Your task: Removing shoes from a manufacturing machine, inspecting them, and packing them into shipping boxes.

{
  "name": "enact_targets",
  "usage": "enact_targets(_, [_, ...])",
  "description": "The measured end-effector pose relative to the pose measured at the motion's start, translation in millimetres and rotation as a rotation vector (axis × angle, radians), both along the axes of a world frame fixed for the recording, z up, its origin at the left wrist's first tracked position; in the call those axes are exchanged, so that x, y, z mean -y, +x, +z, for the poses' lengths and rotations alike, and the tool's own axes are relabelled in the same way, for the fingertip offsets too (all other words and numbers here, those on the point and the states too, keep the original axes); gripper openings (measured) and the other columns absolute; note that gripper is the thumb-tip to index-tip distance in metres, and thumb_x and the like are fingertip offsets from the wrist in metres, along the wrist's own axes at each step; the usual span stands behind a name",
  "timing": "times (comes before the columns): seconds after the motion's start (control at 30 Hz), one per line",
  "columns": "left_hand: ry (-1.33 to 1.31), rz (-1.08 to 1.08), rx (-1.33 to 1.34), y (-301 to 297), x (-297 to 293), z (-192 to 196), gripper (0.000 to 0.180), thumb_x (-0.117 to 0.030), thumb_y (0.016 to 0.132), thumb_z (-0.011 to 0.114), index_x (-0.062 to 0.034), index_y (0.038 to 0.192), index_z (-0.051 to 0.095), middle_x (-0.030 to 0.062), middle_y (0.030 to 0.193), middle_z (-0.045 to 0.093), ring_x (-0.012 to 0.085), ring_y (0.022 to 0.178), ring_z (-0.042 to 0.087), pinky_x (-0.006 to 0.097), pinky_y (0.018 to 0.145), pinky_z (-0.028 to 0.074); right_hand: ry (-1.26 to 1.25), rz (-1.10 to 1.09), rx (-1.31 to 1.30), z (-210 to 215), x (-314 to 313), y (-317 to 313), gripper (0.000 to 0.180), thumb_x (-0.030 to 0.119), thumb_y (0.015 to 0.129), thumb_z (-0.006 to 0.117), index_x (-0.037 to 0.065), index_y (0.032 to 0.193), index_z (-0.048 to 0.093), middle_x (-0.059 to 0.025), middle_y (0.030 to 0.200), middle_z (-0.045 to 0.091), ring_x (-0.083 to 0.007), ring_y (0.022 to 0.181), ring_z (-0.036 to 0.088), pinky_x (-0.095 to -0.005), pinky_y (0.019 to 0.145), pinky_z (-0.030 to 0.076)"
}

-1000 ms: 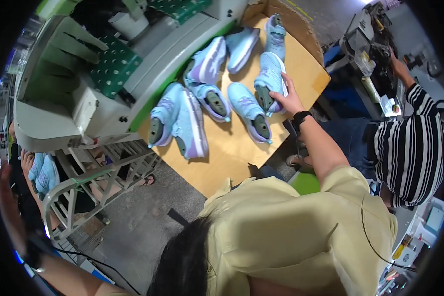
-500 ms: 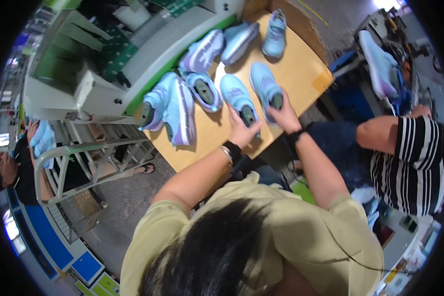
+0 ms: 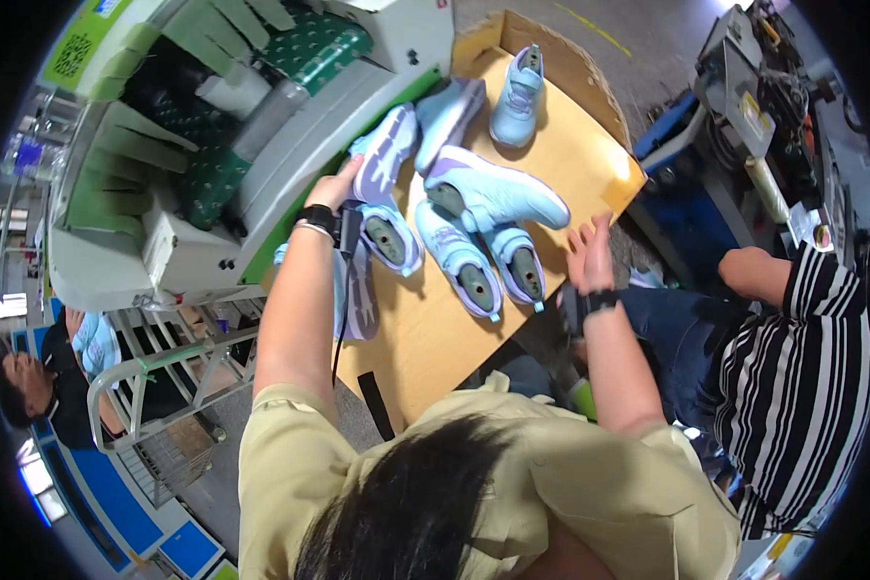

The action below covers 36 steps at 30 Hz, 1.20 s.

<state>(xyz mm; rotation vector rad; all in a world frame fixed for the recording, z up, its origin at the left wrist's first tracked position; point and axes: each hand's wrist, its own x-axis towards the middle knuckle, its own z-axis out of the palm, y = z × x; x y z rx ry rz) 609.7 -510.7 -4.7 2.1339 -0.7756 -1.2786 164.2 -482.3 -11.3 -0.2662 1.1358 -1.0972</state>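
Note:
At the far left of the table, my left hand (image 3: 333, 188) is closed on the end of a light blue sneaker (image 3: 389, 145) whose pale lilac sole faces up. My right hand (image 3: 593, 259) is open, fingers apart, just off the right edge of the table. Nearest to it lies a blue sneaker (image 3: 512, 191) on its side, across the toes of two upright sneakers: the left one (image 3: 457, 259) and the right one (image 3: 518, 261). Another upright sneaker (image 3: 392, 240) stands below my left wrist. Beside it, my forearm partly hides a tipped sneaker (image 3: 361, 295).
The wooden table (image 3: 425, 358) has a cardboard wall (image 3: 575, 72) at its far side. One sneaker (image 3: 517, 101) stands there; another (image 3: 449, 118) leans nearby. A machine with a green belt (image 3: 319, 48) borders the left. A person in a striped shirt (image 3: 793, 358) sits at right.
Both hands have left the two upright sneakers. My left hand moved left onto another sneaker; my right hand drew right and opened. A sneaker now lies across the pair. The one by the co-worker is gone.

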Motion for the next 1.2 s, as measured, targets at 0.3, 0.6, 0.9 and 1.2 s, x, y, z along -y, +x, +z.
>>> enact_targets(0.3, [-0.518,-0.101,0.662,-59.7,-19.1,16.8,0.090,-0.045,0.076,0.076,0.0078,0.137,0.038,0.0318,0.140,0.040,0.0432,0.131,0.041,0.045,0.109,0.034,-0.669,0.826,-0.536,24.2,56.9,33.0,0.057,0.020,0.082,0.077,0.000,0.130,0.055,-0.0113,0.123,0.060,-0.0178,0.114,0.055,-0.0319,0.097,0.044])
enact_targets(0.6, [-0.957,-0.705,0.456,-166.9,-61.8,110.3,0.085,-0.022,0.069,0.080,-0.0127,0.143,0.040,0.0162,0.142,0.046,0.0416,0.130,0.042,0.051,0.108,0.033,-0.514,0.717,-0.260,167.1,57.3,24.2,0.054,0.034,0.095,0.058,0.009,0.141,0.043,-0.0089,0.128,0.056,-0.0194,0.113,0.059,-0.0428,0.087,0.055])
enact_targets(0.9, [-0.378,-1.337,-0.373,-249.3,34.5,100.0,0.094,-0.031,0.076,0.076,-0.0009,0.149,0.025,0.0270,0.137,0.043,0.0380,0.126,0.045,0.043,0.105,0.038,-0.459,0.248,-0.294,77.1,22.4,-21.9,0.092,-0.001,0.075,0.071,0.008,0.150,0.018,-0.0172,0.135,0.044,-0.0298,0.128,0.043,-0.0391,0.104,0.039])
enact_targets(1.2, [-0.153,-0.568,0.361,-266.4,290.0,17.9,0.049,-0.036,0.082,0.059,-0.0112,0.124,0.063,0.0137,0.121,0.066,0.0235,0.111,0.064,0.032,0.094,0.050,-0.396,0.344,-0.886,2.5,9.0,-30.6,0.096,0.004,0.078,0.070,0.005,0.153,0.010,-0.0243,0.151,0.029,-0.0328,0.138,0.033,-0.0387,0.112,0.030])
